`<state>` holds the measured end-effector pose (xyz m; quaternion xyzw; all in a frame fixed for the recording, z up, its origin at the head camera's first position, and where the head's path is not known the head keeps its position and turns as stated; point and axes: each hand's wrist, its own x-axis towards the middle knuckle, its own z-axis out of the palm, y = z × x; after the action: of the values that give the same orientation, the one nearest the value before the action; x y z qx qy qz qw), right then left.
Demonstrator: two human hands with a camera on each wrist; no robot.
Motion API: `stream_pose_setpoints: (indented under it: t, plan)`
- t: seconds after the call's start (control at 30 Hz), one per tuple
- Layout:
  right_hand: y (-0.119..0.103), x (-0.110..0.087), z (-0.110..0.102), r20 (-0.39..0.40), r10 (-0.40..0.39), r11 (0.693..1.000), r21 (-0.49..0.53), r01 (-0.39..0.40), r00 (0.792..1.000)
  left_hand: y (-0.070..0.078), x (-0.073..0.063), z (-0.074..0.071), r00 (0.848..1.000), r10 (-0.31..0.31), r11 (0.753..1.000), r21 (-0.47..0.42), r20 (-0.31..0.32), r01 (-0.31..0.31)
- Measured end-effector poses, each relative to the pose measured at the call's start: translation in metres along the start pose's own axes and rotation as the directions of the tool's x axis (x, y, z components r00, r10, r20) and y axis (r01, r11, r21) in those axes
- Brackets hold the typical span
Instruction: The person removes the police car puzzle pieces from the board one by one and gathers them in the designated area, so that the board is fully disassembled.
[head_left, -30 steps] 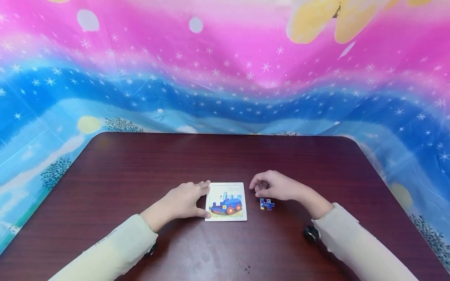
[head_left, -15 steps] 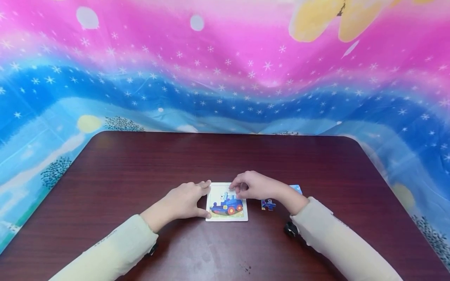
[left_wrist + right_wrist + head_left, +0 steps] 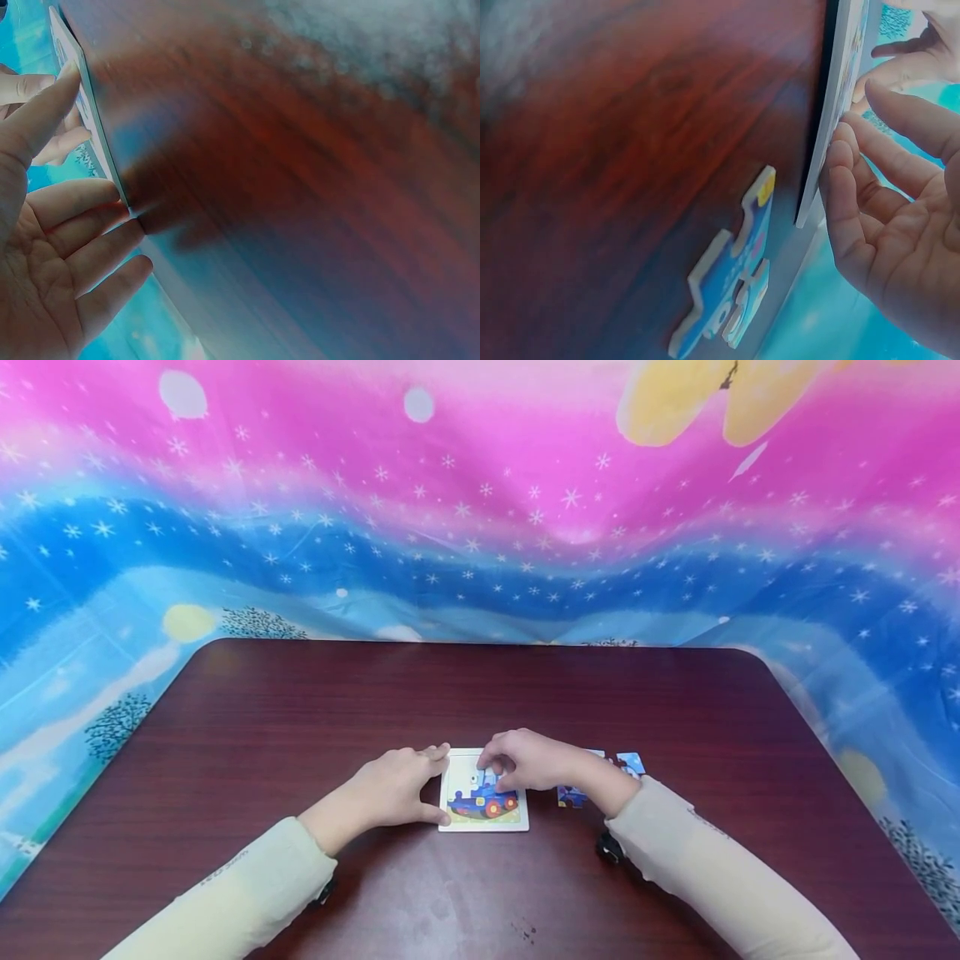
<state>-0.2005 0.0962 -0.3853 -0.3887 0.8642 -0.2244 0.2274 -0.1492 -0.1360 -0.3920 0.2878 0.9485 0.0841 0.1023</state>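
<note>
A: What's biggest in front of you?

B: The pink-and-blue backdrop cloth [image 3: 480, 527], beyond twelve o'clock and wrapping round toward nine and three. Next, the dark red-brown table [image 3: 480, 693]. Take its top as the dial, twelve at the far edge.

A: And the person?

B: Two pale sleeves. The left sleeve [image 3: 240, 885] comes in from eight o'clock, the right sleeve [image 3: 712, 860] from about four. The left hand [image 3: 390, 787] lies at nine, fingers spread.

A: The other one?

B: The right hand [image 3: 536, 762] is at two, fingers bent; whether they pinch anything, I can't tell.

A: What's between them?

B: A white-bordered puzzle board [image 3: 480, 827], at the hub, showing a blue vehicle [image 3: 465, 802]. The left hand touches its nine o'clock edge; the right hand's fingers reach over its two o'clock side.

A: And smallest?

B: Loose puzzle pieces [image 3: 572, 797], mostly blue, toward three o'clock, near the board but apart from it, partly hidden in the head view.
</note>
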Motion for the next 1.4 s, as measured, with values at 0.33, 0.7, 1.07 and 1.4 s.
stream_pose_setpoints:
  t: [0.33, 0.7, 1.07, 1.4]
  plan:
    - [-0.0037, 0.0036, 0.0055, 0.005, 0.071, 0.997, 0.006, -0.071, 0.997, 0.0000, -0.0001, -0.0003, 1.000, 0.000, 1.000, -0.003, 0.000, 0.000]
    - [-0.0061, 0.0030, 0.0075, -0.001, 0.106, 0.994, 0.013, -0.106, 0.994, 0.0007, 0.0004, 0.0015, 1.000, -0.023, 1.000, -0.005, 0.011, 0.023]
    - [-0.0046, 0.0025, 0.0036, -0.053, 0.016, 0.999, 0.040, -0.014, 0.998, 0.0000, 0.0000, -0.0001, 1.000, -0.017, 1.000, -0.005, 0.009, 0.017]
    - [-0.0058, 0.0037, 0.0020, -0.068, 0.011, 0.995, 0.101, -0.004, 0.998, -0.0003, -0.0001, 0.0000, 1.000, -0.017, 1.000, -0.002, 0.011, 0.017]
